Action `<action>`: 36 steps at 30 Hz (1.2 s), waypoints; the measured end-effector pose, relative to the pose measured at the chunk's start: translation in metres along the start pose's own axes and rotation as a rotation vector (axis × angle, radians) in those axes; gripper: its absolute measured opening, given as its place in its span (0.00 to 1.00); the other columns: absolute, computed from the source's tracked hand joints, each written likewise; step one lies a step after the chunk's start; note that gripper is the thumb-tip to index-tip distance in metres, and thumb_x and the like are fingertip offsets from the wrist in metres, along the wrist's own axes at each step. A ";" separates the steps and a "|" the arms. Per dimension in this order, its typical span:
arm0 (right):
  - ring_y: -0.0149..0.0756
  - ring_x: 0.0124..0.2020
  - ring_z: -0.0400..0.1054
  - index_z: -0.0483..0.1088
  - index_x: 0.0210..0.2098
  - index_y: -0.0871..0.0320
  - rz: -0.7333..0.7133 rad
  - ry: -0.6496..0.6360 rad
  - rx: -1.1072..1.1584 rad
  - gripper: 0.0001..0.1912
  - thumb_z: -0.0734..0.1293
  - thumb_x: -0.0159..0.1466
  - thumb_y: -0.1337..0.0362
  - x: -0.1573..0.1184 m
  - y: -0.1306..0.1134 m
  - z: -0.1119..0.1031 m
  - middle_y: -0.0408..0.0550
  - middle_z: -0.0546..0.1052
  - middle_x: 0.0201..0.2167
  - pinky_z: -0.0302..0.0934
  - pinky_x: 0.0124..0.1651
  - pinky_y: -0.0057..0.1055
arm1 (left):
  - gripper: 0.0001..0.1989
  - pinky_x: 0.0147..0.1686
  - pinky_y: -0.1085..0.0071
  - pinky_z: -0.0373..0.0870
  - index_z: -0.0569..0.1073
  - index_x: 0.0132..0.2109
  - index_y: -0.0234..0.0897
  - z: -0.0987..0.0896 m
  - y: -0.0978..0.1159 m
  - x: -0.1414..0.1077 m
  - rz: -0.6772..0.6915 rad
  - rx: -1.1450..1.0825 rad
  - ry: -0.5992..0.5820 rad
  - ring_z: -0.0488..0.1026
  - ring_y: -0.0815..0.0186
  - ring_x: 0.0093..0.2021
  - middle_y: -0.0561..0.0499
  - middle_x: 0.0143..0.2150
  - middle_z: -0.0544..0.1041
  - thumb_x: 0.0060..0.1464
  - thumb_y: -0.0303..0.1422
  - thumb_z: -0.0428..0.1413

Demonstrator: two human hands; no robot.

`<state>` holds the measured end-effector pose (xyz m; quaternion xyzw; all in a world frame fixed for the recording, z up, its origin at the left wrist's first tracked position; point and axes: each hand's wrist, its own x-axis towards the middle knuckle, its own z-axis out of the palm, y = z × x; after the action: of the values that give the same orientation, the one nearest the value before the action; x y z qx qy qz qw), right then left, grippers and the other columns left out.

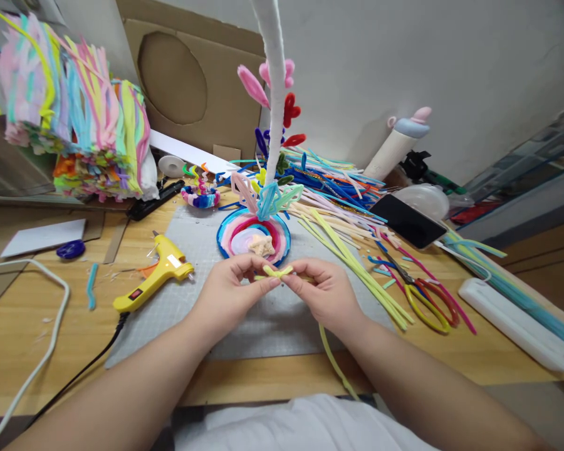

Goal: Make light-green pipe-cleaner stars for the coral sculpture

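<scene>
Between my two hands is a yellow pipe cleaner (278, 272), bent into small loops at its middle. My left hand (235, 288) pinches it from one side, and my right hand (326, 291) pinches it from the other. A long yellow tail hangs below my right hand toward my lap. Just beyond the fingers stands a round coiled pipe-cleaner base (225, 235) in blue, white, pink and red, with a beige star-shaped piece (262, 245) on it. A white wrapped stem (275, 94) rises there, with colourful looped petals around it.
A yellow hot glue gun (155, 279) lies on the left of the grey cutting mat (178, 326). Scissors (425, 297), yellow-green pipe cleaners (357, 269), a phone (408, 220) and a white power strip (514, 322) are at right. Bundled pipe cleaners (79, 106) stand back left.
</scene>
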<state>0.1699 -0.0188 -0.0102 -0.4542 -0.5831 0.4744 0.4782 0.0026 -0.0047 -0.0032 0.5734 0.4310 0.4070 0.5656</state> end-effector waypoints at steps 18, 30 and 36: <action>0.32 0.28 0.67 0.73 0.29 0.59 0.055 -0.004 -0.042 0.08 0.69 0.55 0.60 0.004 0.003 0.001 0.45 0.76 0.26 0.60 0.33 0.28 | 0.08 0.35 0.73 0.63 0.71 0.35 0.36 0.004 -0.004 0.005 0.049 -0.041 -0.015 0.68 0.69 0.34 0.54 0.33 0.72 0.45 0.29 0.61; 0.20 0.13 0.42 0.68 0.32 0.61 0.334 -0.244 0.238 0.13 0.69 0.56 0.56 0.012 -0.009 -0.014 0.31 0.55 0.13 0.35 0.17 0.22 | 0.09 0.29 0.75 0.61 0.75 0.30 0.33 -0.002 0.002 0.005 -0.248 -0.378 -0.096 0.66 0.73 0.25 0.55 0.25 0.72 0.42 0.33 0.65; 0.20 0.13 0.42 0.65 0.30 0.59 0.331 -0.243 0.291 0.13 0.69 0.56 0.56 0.007 -0.007 -0.006 0.30 0.55 0.13 0.36 0.16 0.21 | 0.11 0.29 0.77 0.63 0.74 0.29 0.33 -0.001 0.001 0.006 -0.371 -0.594 -0.073 0.66 0.75 0.25 0.55 0.25 0.71 0.38 0.30 0.67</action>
<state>0.1748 -0.0126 -0.0019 -0.4095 -0.4796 0.6764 0.3805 0.0032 0.0013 -0.0027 0.3100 0.3698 0.3842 0.7871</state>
